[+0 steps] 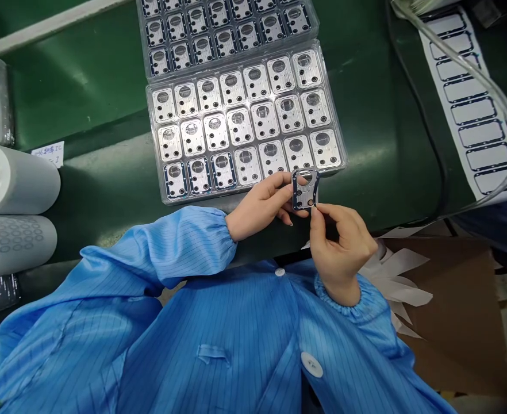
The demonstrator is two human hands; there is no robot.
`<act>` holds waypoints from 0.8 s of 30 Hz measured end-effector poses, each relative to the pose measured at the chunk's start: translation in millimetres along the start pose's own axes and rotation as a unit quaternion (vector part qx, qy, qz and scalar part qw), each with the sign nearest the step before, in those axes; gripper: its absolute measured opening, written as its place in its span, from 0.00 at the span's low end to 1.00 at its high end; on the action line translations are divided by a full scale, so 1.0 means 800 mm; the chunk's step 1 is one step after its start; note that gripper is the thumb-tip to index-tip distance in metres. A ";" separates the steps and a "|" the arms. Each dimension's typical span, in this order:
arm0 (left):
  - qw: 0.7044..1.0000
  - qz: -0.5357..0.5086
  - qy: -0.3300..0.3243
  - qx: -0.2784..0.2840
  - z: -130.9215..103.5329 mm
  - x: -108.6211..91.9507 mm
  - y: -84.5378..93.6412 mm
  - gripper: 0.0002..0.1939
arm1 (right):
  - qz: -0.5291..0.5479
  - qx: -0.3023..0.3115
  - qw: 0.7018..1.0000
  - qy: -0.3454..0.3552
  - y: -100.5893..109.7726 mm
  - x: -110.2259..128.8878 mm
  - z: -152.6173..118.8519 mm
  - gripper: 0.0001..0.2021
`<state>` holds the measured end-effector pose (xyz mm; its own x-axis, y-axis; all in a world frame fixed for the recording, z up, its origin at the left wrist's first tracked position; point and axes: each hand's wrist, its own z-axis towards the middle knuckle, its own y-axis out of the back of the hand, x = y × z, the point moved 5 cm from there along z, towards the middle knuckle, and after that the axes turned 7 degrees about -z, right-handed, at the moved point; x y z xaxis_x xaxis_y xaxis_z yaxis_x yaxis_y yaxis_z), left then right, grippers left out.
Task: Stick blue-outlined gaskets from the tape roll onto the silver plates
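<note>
My left hand (260, 206) grips a small silver metal plate (304, 194) by its left side, held up just off the near edge of the plastic tray (253, 188). A dark blue adhesive frame (316, 187) lies around the plate's face, its right side bowed inward. At the plate's lower right corner, the thumb and forefinger of my right hand (342, 241) pinch that frame. Rows of similar silver plates fill the tray. Three in the near left row, such as this plate (175, 180), carry dark blue borders; the others look bare.
Behind is another tray (230, 50) of dark-bordered plates. White rolls (25, 178) stand at left beside a handwritten label (50, 153). At right lie a sheet of dark frames (473, 109), a clear tube (495, 86) and a black cable (417, 103). Paper strips (402, 282) fill a cardboard box (456, 310) below.
</note>
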<state>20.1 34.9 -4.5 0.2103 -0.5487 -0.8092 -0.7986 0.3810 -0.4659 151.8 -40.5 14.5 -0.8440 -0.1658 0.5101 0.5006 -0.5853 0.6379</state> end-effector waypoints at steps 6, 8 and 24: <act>1.000 -0.013 -0.008 -0.014 0.000 0.000 0.000 0.10 | -0.005 0.043 0.999 0.020 0.006 0.007 0.000 0.11; 1.000 -0.015 -0.013 -0.017 0.000 0.000 0.001 0.10 | 0.000 0.046 0.999 0.028 0.009 0.010 0.000 0.12; 1.000 -0.023 -0.017 -0.006 0.001 -0.001 0.002 0.06 | -0.082 0.007 0.995 0.055 0.010 0.003 -0.004 0.14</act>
<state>19.0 36.5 -4.4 0.2659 -0.5396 -0.7988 -0.7948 0.3463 -0.4985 153.1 -48.0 18.7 -0.9299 -0.1551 0.3337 0.3570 -0.5998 0.7161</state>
